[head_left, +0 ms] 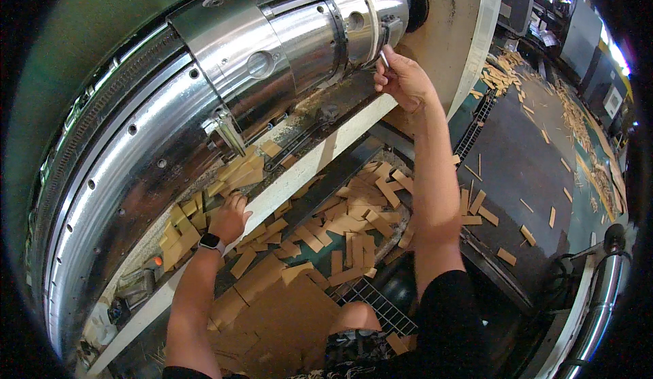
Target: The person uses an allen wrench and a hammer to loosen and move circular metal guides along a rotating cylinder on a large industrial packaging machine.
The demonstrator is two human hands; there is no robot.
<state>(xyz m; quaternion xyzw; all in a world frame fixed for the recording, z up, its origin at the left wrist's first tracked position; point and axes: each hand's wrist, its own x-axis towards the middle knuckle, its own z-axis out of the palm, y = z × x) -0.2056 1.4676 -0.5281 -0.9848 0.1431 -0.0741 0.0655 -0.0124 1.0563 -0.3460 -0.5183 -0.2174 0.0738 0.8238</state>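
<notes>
White beam (326, 153), just one, bears left fingers (237, 201), grip unclear; right fingers (382, 80) pinch one thin rod (383, 59).

The roller (238, 46) lies behind the beam (299, 175), with cardboard scraps (359, 202) on both sides of it — left hand (229, 218) at the beam, right hand (406, 81) beside the roller's right end.

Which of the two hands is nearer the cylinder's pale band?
The right hand, raised close to the pale band and pinching a slim piece; its wrist is bare. The left hand, wearing a watch, is lower, by the white beam.
</notes>
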